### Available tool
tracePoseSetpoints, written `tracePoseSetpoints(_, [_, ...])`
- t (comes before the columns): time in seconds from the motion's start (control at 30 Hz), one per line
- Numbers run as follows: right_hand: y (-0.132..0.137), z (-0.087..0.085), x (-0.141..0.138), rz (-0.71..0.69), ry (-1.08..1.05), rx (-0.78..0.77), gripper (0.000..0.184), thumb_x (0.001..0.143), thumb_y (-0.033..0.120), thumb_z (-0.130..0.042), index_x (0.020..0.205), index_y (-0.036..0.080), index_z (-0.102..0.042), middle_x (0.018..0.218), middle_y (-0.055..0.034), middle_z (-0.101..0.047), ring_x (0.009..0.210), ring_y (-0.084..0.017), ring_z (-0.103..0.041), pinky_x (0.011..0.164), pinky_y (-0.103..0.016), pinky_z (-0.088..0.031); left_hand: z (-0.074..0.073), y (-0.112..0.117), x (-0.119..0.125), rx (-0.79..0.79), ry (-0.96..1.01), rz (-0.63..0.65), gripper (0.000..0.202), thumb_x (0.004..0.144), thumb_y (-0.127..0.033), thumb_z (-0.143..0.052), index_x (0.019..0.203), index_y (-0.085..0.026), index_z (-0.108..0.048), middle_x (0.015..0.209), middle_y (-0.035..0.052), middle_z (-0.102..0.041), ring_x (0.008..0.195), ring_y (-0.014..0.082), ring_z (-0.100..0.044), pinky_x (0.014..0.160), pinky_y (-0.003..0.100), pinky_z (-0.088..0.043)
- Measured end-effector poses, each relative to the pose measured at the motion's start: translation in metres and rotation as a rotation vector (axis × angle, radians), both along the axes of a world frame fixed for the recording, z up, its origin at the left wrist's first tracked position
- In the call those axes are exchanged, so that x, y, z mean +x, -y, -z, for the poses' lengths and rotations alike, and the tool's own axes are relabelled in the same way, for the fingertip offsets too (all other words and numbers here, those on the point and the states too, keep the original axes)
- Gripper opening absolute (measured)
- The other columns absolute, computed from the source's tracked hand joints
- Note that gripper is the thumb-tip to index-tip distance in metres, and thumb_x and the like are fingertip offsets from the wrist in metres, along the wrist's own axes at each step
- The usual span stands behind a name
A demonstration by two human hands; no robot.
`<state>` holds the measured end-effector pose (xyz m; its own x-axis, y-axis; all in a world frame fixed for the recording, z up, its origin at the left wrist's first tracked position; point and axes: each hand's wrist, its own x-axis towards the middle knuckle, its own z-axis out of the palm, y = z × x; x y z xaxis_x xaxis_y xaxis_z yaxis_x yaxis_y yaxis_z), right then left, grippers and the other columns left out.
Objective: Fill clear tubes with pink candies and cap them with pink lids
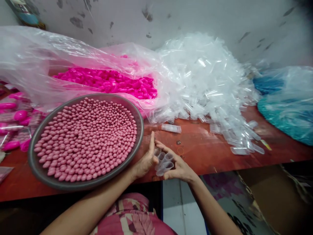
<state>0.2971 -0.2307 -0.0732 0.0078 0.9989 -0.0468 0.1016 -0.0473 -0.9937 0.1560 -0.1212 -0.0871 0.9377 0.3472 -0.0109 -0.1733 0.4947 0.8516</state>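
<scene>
Several clear plastic tubes [164, 163] are bunched together, their open mouths facing me. My right hand [179, 167] is closed around the bunch, thumb at the near side and fingers behind it. My left hand [146, 160] is held flat on the other side, fingers stretched out and the thumb close against the tubes; whether it bears any of their weight I cannot tell. Left of that hand sits a wide grey basin [85, 186] full of pink candy-like balls [88, 140]. One loose clear tube [171, 128] lies on the table just beyond my fingers.
On the red-brown table [195, 156], a big heap of clear tubes [205, 75] leans toward the wall. A plastic bag [31, 49] with bright pink caps [110, 81] lies behind the basin. Filled pink-capped tubes [18, 116] are at left, a bag with teal contents [286, 111] at right.
</scene>
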Motion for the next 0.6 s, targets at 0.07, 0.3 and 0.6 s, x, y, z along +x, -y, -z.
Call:
tracePoseSetpoints(0.07, [0.001, 0.000, -0.003, 0.022, 0.063, 0.000, 0.095, 0.061, 0.049, -0.073, 0.140, 0.028, -0.025, 0.149, -0.0117, -0.017, 0.134, -0.029, -0.025, 0.103, -0.046, -0.030, -0.003, 0.000, 0.002, -0.012, 0.001, 0.024, 0.116, 0.057, -0.074, -0.053, 0.142, -0.025, 0.009, 0.113, 0.0129, -0.058, 0.104, 0.0278, -0.057, 0.089, 0.042, -0.041])
tracePoseSetpoints(0.3, [-0.004, 0.002, -0.021, 0.151, 0.472, 0.200, 0.075, 0.064, 0.024, -0.072, 0.129, 0.024, -0.035, 0.144, -0.0123, -0.029, 0.134, -0.029, -0.024, 0.107, -0.048, -0.025, -0.009, 0.006, 0.010, 0.079, -0.189, -0.230, 0.088, 0.072, -0.069, -0.042, 0.143, -0.022, -0.018, 0.096, 0.0077, -0.067, 0.091, 0.0232, -0.063, 0.086, 0.036, -0.044])
tracePoseSetpoints(0.6, [-0.007, 0.030, -0.003, 0.154, 0.798, 0.235, 0.075, 0.074, 0.042, -0.061, 0.133, 0.019, -0.020, 0.132, -0.0169, -0.044, 0.124, -0.030, -0.042, 0.108, -0.057, -0.015, -0.004, -0.008, 0.004, 0.740, -0.268, -0.165, 0.110, 0.040, -0.059, -0.077, 0.134, -0.016, -0.038, 0.146, 0.0181, -0.027, 0.136, 0.0354, -0.016, 0.110, 0.051, -0.004])
